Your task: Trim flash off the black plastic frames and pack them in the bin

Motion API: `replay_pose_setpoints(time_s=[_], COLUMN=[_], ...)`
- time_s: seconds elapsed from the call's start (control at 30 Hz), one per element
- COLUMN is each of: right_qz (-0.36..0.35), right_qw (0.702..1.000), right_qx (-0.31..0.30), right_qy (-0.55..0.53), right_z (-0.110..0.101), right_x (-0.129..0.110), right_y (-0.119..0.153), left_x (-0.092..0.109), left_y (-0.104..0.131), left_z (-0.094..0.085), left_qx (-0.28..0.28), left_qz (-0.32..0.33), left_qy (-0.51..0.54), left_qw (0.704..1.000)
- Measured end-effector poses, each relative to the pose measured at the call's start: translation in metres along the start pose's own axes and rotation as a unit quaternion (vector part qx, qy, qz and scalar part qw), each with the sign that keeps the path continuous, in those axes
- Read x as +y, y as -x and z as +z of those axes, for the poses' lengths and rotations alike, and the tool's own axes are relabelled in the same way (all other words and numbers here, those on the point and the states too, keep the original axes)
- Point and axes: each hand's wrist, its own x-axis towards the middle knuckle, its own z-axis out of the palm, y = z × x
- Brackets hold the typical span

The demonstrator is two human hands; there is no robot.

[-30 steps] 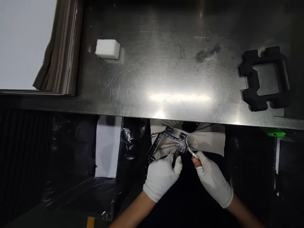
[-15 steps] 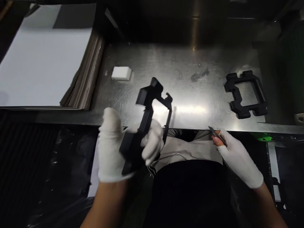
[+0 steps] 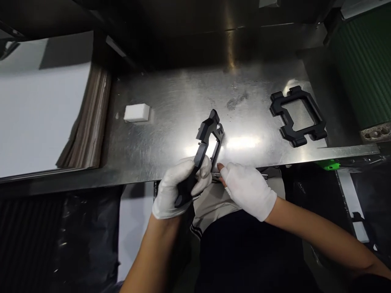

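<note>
My left hand (image 3: pixel 177 183), in a white glove, is closed round the lower end of a black plastic frame (image 3: pixel 203 150). The frame is tilted up on edge over the front edge of the steel bench, with small pins showing along its side. Gloved in white with bare fingertips, my right hand (image 3: pixel 248 188) grips a slim metal knife (image 3: pixel 216 175) beside the frame's lower right side. Most of the knife is hidden by the fingers, and I cannot tell whether its blade touches the frame. A second black plastic frame (image 3: pixel 287 118) lies flat at the bench's right.
A white block (image 3: pixel 137 112) sits on the steel bench (image 3: pixel 171 101) at left. Farther left rises a tall stack of white-topped sheets (image 3: pixel 42 118). A green ribbed panel (image 3: pixel 363 69) stands at the far right. Below the bench edge is a bright green object (image 3: pixel 331 165).
My right hand has moved left with the knife, up to the held frame. My left hand has turned the frame more upright and edge-on. The camera view has shifted right.
</note>
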Motion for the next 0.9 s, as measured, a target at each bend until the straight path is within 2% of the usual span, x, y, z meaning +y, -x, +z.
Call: replay_pose_setpoints(time_s=[0.13, 0.3, 0.47, 0.67, 0.77, 0.9], right_qz=[0.026, 0.062, 0.127, 0.136, 0.16, 0.167], right_qw=[0.999, 0.998, 0.99, 0.989, 0.984, 0.978], right_qx=[0.02, 0.018, 0.057, 0.065, 0.079, 0.126], right_qy=[0.013, 0.009, 0.005, 0.004, 0.023, 0.015], right_z=[0.001, -0.008, -0.015, -0.013, -0.013, -0.013], right_x=[0.004, 0.018, 0.033, 0.039, 0.047, 0.065], right_y=[-0.004, -0.013, -0.016, -0.009, -0.011, -0.023], left_x=[0.004, 0.005, 0.003, 0.004, 0.002, 0.001], left_y=[-0.001, -0.002, -0.003, -0.001, 0.002, 0.01], left_z=[0.003, 0.004, 0.002, 0.001, 0.007, 0.023], left_qx=[0.001, 0.005, 0.006, 0.007, 0.046, 0.119], left_qz=[-0.009, -0.007, -0.003, -0.008, -0.018, -0.029], left_qy=[-0.01, -0.02, -0.023, -0.016, -0.037, -0.203], left_qw=[1.0, 1.0, 1.0, 1.0, 0.998, 0.972])
